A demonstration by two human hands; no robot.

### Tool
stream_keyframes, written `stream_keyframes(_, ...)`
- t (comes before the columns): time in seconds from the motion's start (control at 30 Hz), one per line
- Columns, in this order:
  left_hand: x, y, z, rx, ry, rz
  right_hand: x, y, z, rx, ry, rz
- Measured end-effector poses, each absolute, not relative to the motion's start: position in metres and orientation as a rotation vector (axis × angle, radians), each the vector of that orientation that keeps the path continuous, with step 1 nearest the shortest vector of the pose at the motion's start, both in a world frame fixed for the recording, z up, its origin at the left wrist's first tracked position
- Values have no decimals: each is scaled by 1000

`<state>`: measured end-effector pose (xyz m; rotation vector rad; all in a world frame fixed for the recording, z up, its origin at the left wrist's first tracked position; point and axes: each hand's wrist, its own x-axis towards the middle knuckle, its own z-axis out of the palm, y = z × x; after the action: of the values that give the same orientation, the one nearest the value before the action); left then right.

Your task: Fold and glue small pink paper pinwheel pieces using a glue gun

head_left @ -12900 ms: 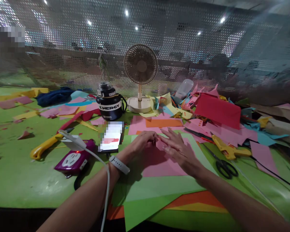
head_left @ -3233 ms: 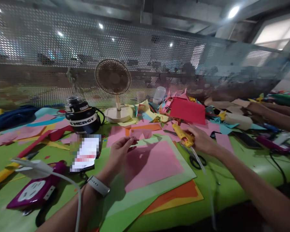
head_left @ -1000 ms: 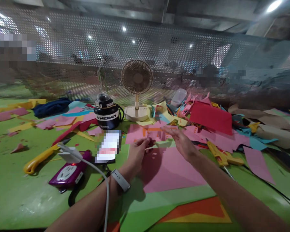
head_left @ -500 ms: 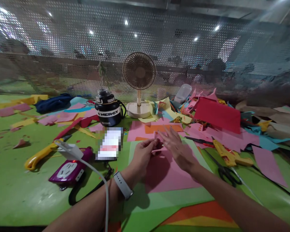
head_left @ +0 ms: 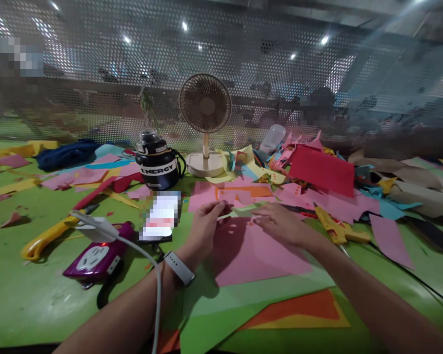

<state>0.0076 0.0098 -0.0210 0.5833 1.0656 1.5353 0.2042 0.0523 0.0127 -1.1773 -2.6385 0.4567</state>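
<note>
My left hand (head_left: 205,227), with a pale watch (head_left: 179,268) on its wrist, has thumb and fingers pressed together above the left edge of a pink sheet (head_left: 258,260). Anything in that pinch is too small to make out. Across the sheet, my right hand (head_left: 282,223) reaches in with its fingers stretched out, low over the paper by small pink bits. A pale green sheet (head_left: 280,297) lies underneath. Beyond my hands, a small pink paper piece with a cut edge (head_left: 239,196) overlaps an orange strip (head_left: 260,190).
Left are a phone (head_left: 161,216), purple power strip (head_left: 96,258), white cable and yellow-handled cutter (head_left: 46,241). A black bottle (head_left: 158,169) and fan (head_left: 205,164) stand behind. Paper scraps, a red sheet (head_left: 323,169) and a yellow glue gun (head_left: 332,226) lie right.
The small pink piece between my hands now lies farther off, over the orange strip. My hands have moved apart, the right one lower and flatter. The whole view has shifted slightly.
</note>
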Motion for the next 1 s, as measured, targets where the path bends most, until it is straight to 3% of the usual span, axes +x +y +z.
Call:
stream_keyframes(0.13, 7, 10, -22, 602, 1033, 1544, 199, 29, -4, -1274, -2767, 121)
stream_keyframes(0.3, 8, 9, -22, 599, 1043, 1564, 193, 21, -16, -1288, -2823, 58)
stream_keyframes(0.4, 8, 10, -22, 603, 1048, 1554, 197, 26, -17, -1280, -2724, 249)
stream_keyframes(0.57, 8, 11, -23, 600, 1060, 1524, 206, 43, -10, -1223, -1958, 1188)
stream_keyframes(0.63, 9, 11, -23, 594, 1066, 1511, 205, 48, -7, -1135, -1636, 1389)
stream_keyframes(0.77, 13, 6, -21, 607, 1068, 1453, 199, 48, -3, -1047, -1389, 1423)
stream_keyframes(1.0, 19, -1, -23, 599, 1003, 1356, 179, 34, 3, -1094, -1792, 1171)
